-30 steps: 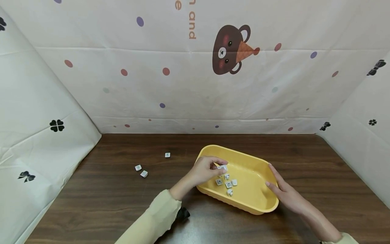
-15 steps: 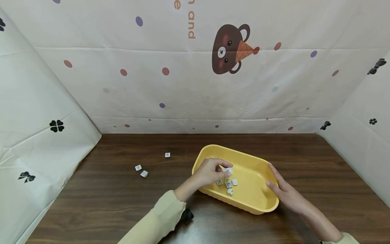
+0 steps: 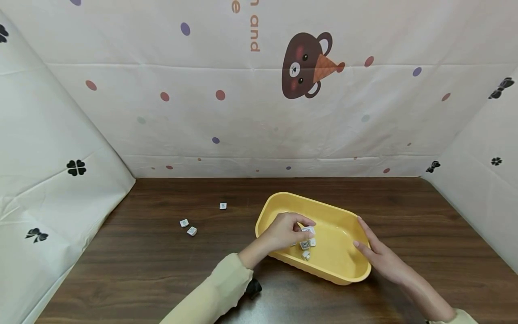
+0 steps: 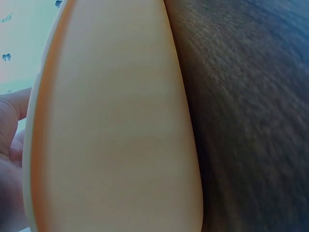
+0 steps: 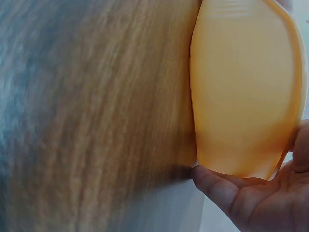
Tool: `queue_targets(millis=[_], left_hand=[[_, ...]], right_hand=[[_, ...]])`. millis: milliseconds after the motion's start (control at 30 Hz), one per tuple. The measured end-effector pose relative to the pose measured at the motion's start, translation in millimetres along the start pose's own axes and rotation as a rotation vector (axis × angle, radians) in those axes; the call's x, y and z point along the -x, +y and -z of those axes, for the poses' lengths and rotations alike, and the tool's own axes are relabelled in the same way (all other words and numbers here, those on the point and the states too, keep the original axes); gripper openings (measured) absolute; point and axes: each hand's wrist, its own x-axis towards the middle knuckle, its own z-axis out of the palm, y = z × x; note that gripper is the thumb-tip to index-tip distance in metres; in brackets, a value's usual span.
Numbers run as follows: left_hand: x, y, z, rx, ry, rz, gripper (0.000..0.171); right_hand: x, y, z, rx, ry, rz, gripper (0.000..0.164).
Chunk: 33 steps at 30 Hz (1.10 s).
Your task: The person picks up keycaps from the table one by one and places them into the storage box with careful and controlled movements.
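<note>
The pinched white tile point(image 3: 309, 230) bears dark markings.

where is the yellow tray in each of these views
Head: the yellow tray sits right of centre, lower half.
Left wrist: its outer wall runs top to bottom, left of centre.
Right wrist: upper right, the right hand at its lower end.
Shared landmark: the brown tabletop shows in all three.
</note>
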Motion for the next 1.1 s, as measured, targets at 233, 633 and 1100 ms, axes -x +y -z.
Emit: queue_targets(millis=[233, 633, 1100], left_hand=[[-3.6, -1.2, -6.9, -0.028, -0.008, 0.004, 0.025], [-7.5, -1.1, -12.0, -0.153, -0.063, 0.026, 0.025], [-9.6, 0.3, -11.8, -0.288, -0.122, 0.057, 0.021]], right_hand=[[0, 0, 0, -0.002, 0.005, 0.001, 0.070], [0, 1, -1, -0.001, 0.006, -0.011, 0.070], [0, 0, -1, 0.008, 0.006, -0.012, 0.070]])
